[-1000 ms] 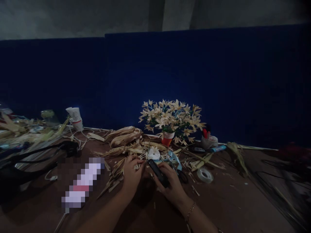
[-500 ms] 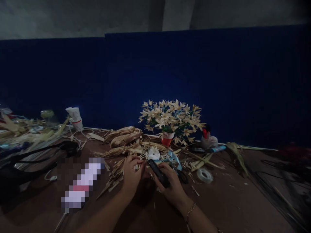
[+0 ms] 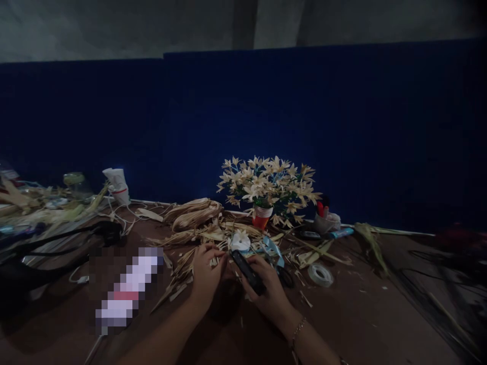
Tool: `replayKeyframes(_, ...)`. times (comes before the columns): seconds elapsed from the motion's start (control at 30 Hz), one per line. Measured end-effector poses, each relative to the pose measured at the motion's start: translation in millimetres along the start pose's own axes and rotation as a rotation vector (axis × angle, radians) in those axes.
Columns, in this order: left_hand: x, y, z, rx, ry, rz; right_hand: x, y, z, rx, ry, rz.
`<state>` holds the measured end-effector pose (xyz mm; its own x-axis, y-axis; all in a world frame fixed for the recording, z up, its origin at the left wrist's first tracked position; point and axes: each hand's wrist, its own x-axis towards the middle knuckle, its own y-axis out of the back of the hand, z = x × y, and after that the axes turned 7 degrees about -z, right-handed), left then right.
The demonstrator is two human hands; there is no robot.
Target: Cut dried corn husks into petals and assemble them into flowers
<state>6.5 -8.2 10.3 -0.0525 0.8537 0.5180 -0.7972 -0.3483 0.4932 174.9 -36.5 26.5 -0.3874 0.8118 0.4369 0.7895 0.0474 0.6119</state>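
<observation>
My right hand [image 3: 268, 289] is closed around a black tool [image 3: 248, 272] whose tip points up and left toward the other hand. My left hand [image 3: 205, 271] pinches a thin piece of dried leaf strip [image 3: 216, 259] at the edge of a pile of straw-coloured strips [image 3: 190, 228]. The two hands almost touch over the brown table [image 3: 361, 314]. Just behind them lie a small white flower [image 3: 240, 240] and a light blue ribbon [image 3: 272, 248].
A red cup of cream handmade flowers [image 3: 268, 187] stands behind the hands against a blue partition. A roll of clear tape [image 3: 320, 274] lies to the right. A cup of pens [image 3: 326, 219] and a black bag [image 3: 23, 274] flank the work area.
</observation>
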Motion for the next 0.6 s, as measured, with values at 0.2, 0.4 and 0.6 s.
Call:
replayKeyframes(0.2,0.3,0.6,1.9,-0.007,0.005,0.008,0.0,-0.2,0.9,-0.004,-0.018,0.001)
replayKeyframes(0.4,0.1,-0.2,0.5,-0.048,0.007,-0.014,0.4,0.9,-0.2,0.003,0.002,0.012)
replayKeyframes(0.6,-0.7,0.7,1.1,-0.034,0.008,-0.017,-0.7,0.9,-2.6,0.000,-0.009,-0.016)
